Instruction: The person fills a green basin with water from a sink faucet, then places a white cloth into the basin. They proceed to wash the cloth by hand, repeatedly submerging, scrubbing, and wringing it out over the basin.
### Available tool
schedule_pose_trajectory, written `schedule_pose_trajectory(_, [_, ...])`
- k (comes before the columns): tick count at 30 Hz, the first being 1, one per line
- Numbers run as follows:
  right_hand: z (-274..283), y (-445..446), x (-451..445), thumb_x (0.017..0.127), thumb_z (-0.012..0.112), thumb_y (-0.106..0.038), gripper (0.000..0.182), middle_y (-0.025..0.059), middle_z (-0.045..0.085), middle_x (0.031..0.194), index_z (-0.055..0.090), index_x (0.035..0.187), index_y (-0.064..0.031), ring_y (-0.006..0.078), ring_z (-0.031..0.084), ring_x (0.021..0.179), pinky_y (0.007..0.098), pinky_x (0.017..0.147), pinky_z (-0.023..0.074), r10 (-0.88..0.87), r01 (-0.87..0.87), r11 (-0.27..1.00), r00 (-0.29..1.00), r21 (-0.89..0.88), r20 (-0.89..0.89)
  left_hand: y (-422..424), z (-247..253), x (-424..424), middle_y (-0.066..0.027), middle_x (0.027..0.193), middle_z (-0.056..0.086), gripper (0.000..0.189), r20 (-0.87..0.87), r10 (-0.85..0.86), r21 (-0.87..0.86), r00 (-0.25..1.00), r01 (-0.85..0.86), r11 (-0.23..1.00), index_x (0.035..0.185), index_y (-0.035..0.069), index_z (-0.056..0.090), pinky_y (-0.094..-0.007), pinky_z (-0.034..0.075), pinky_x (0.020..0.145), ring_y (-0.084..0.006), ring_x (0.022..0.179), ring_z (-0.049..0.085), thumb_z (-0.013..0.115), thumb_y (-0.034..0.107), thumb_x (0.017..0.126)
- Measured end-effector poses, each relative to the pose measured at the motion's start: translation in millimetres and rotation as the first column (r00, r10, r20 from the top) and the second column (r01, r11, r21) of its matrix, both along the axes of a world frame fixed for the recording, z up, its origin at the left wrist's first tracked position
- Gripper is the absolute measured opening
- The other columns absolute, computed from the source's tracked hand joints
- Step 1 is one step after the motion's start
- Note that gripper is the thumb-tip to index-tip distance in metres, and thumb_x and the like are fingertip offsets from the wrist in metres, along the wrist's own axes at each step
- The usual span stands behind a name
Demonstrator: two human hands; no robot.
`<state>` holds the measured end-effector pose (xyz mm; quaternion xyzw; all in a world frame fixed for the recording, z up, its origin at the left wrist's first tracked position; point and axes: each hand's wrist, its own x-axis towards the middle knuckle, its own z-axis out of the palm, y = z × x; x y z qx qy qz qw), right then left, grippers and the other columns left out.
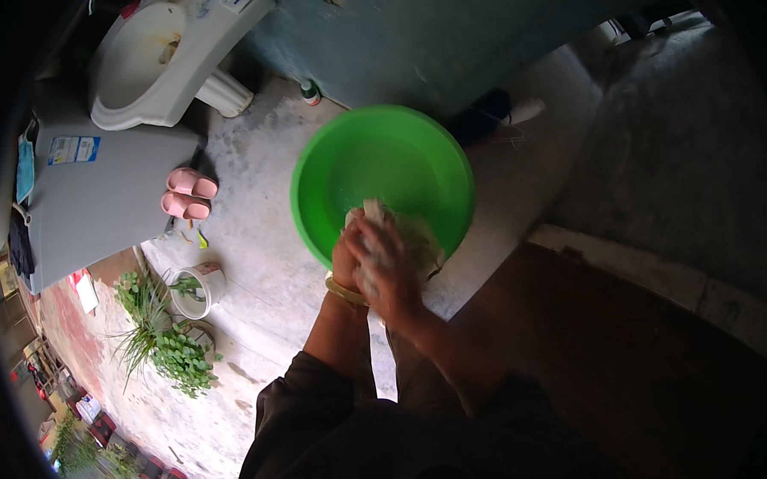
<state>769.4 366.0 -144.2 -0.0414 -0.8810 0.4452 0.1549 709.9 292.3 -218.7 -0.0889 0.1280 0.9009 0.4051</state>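
A round green plastic basin [378,121] stands on the concrete floor before me, with what looks like water in it. Over its near rim my left hand [344,257] and my right hand [381,259] are pressed together, with a pale wet cloth [419,238] held between them. Part of the cloth sticks up past the fingers and part hangs at the right, inside the basin's near side. The right hand lies on top and is blurred; it hides much of the left hand's fingers. A yellowish bangle [346,292] circles my left wrist.
A white pedestal sink [178,88] and a grey cabinet-like box [112,193] stand at the left, with pink slippers [189,193] beside the box. Nearer are a white bucket [215,288] and potted plants [177,361]. Beyond the basin are a small bottle [310,92], a wall and a dark bundle [481,116].
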Motion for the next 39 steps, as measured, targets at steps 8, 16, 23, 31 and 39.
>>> schedule_pose_trajectory(8, [0.5,19.8,-29.5,0.084,0.052,-0.002,0.032,0.0236,0.038,0.134,0.055,0.116,-0.0022,0.0391,0.039,0.124,0.0433,0.101,0.0346,-0.023,0.031,0.988,0.998,-0.154,0.052,9.7,34.1,2.3,-0.0102,0.113,0.056,0.032,0.074,0.053,-0.202,0.996,-0.037,0.979,0.117,0.006,0.050,-0.0325,0.045,0.088,-0.0213,0.103,0.055,0.042,0.025,0.093])
schedule_pose_trajectory(16, [-9.5,18.7,-21.1,0.080,0.056,-0.004,0.039,0.0235,0.034,0.139,0.054,0.120,-0.0031,0.0379,0.036,0.128,0.0445,0.102,0.0337,-0.001,0.000,1.000,1.000,-0.021,-0.026,13.7,36.0,3.5,-0.0113,0.108,0.058,0.029,0.027,0.078,-0.160,0.997,-0.073,0.984,0.113,0.005,0.051,-0.0321,0.048,0.084,-0.0215,0.098,0.057,0.039,0.025,0.095])
schedule_pose_trajectory(23, [-21.3,34.4,-43.9,0.079,0.056,0.000,0.038,0.0206,0.040,0.136,0.056,0.117,-0.0041,0.0370,0.042,0.124,0.0408,0.100,0.0359,-0.006,0.045,0.914,0.995,-0.404,0.098,15.4,36.0,-5.3,-0.0107,0.107,0.058,0.029,0.139,0.028,-0.123,0.990,-0.011,0.992,0.115,0.006,0.051,-0.0322,0.047,0.085,-0.0217,0.096,0.057,0.041,0.023,0.094])
schedule_pose_trajectory(31, [-26.9,35.5,-38.3,0.082,0.056,0.001,0.037,0.0228,0.045,0.130,0.053,0.118,-0.0039,0.0359,0.047,0.118,0.0407,0.097,0.0402,-0.090,0.094,0.986,0.995,-0.140,0.033,17.9,29.3,0.0,-0.0108,0.111,0.057,0.032,0.228,0.073,-0.205,0.971,-0.026,0.978,0.118,0.005,0.050,-0.0334,0.046,0.089,-0.0227,0.103,0.055,0.038,0.024,0.095])
schedule_pose_trajectory(39, [3.6,10.0,-12.6,0.083,0.054,-0.001,0.043,0.0168,0.044,0.134,0.050,0.126,-0.0028,0.0302,0.044,0.122,0.0369,0.101,0.0347,0.002,-0.001,0.994,1.000,-0.111,0.009,4.2,17.5,-10.7,-0.0104,0.109,0.058,0.033,0.087,-0.012,0.082,0.996,0.005,0.997,0.116,0.005,0.050,-0.0343,0.047,0.087,-0.0235,0.101,0.056,0.036,0.026,0.096])
